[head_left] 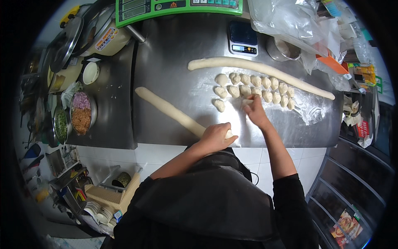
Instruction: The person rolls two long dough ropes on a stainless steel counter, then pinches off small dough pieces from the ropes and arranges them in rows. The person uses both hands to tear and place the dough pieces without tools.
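My left hand (216, 137) is closed around the near end of a thick dough rope (169, 109), which lies slanting across the steel table. A pale tip of dough shows between its thumb and fingers. My right hand (256, 111) is closed with a small pale dough piece (248, 101) at its fingertips, just in front of the rows. Several lumpy dough pieces (234, 91) sit in rows on the table, one of them alone at the front left. Behind the rows stretches a second, longer dough rope (257, 67), touched by neither hand.
Loose flour dusts the steel table (178, 50) to the right. A small digital scale (243, 37), a metal pot (283, 49) and a green scale (178, 7) line the back. Left stand bowls of chopped filling (81, 114) and greens (61, 126). Plastic bags (286, 18) crowd the back right.
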